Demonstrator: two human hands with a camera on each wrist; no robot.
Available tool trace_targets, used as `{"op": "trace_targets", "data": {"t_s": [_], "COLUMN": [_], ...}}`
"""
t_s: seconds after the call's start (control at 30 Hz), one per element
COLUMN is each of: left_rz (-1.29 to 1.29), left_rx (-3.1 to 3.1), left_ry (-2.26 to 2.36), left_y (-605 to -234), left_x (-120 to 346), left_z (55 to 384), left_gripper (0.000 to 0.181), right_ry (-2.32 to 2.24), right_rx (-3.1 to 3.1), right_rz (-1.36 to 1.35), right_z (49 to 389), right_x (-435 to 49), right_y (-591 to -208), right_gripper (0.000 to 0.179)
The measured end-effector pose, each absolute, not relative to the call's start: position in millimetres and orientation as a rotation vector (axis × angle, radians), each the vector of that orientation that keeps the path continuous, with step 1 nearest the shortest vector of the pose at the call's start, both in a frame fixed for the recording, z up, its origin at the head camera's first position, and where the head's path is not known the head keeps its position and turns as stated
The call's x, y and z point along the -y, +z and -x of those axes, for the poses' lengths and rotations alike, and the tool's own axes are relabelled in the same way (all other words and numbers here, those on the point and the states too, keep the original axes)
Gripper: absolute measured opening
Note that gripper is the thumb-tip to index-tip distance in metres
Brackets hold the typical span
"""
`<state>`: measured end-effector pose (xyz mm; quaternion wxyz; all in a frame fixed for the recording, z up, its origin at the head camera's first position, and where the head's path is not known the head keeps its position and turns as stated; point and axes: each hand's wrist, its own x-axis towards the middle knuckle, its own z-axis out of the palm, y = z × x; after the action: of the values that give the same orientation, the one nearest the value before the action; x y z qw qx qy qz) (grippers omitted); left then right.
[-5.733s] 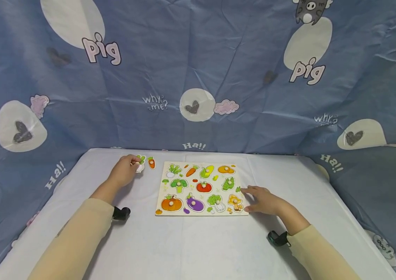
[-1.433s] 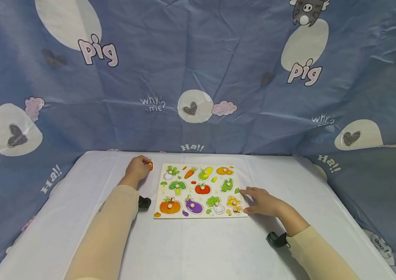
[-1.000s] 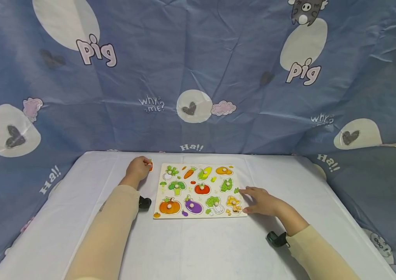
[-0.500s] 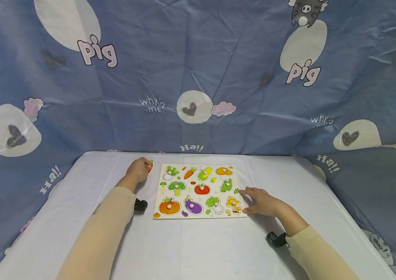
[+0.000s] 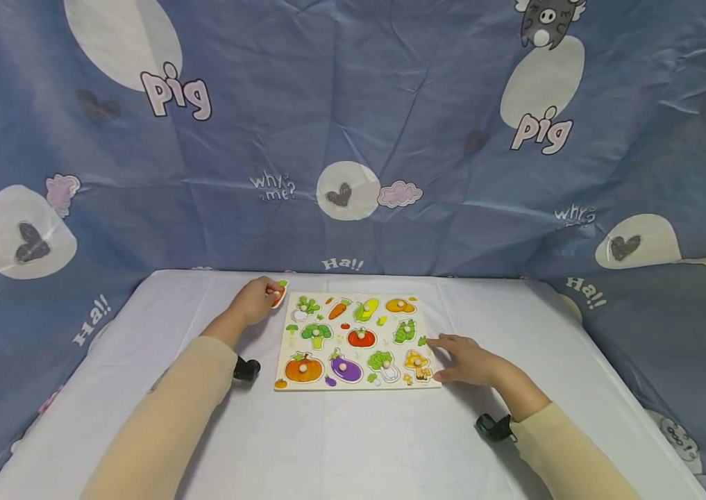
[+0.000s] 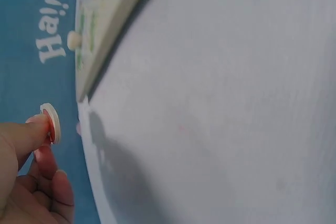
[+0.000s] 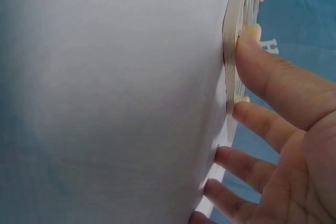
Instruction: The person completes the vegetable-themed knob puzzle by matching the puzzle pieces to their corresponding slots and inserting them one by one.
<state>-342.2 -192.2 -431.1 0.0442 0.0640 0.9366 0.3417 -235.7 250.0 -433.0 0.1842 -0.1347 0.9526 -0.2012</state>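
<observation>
My left hand (image 5: 254, 301) pinches a carrot puzzle piece (image 5: 281, 293) by its knob, just off the upper left corner of the wooden vegetable puzzle board (image 5: 324, 351). In the left wrist view the thumb and fingertips of the left hand (image 6: 37, 161) hold the piece (image 6: 55, 124) edge-on, above the cloth and apart from the board (image 6: 116, 27). The right hand (image 5: 466, 358) rests at the board's right edge, thumb and a fingertip touching it. Its fingers are spread, as the right wrist view shows too. A carrot picture (image 5: 339, 309) without a knob lies in the board's top row.
Knobbed pieces sit in the board, among them a tomato (image 5: 362, 338), a pumpkin (image 5: 304, 369) and an eggplant (image 5: 346, 368). White cloth (image 5: 328, 444) covers the table. A blue printed curtain (image 5: 228, 208) hangs behind it.
Earlier the left hand held a turnip piece; a turnip now sits in the board's upper left. The hand has since taken the carrot piece and moved it right. The right hand stays put.
</observation>
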Motion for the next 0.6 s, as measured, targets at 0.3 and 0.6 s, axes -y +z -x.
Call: {"op": "trace_targets", "data": {"t_s": [0.3, 0.6], "left_rz": [-0.303, -0.377], "left_rx": [-2.810, -2.723], "left_ry": [1.075, 1.025], "left_y": [-419.5, -412.7], "left_x": [171.2, 142.6], "left_z": [333.2, 328.9], "left_gripper": [0.022, 0.020], "right_ry": [-0.577, -0.576], "right_rx": [-2.681, -2.680], "right_rz": [0.379, 0.381], "right_z": [236.4, 235.5], "right_x": [-251.1, -250.3], "right_y": [-434.4, -434.3], "right_gripper": [0.079, 0.079]}}
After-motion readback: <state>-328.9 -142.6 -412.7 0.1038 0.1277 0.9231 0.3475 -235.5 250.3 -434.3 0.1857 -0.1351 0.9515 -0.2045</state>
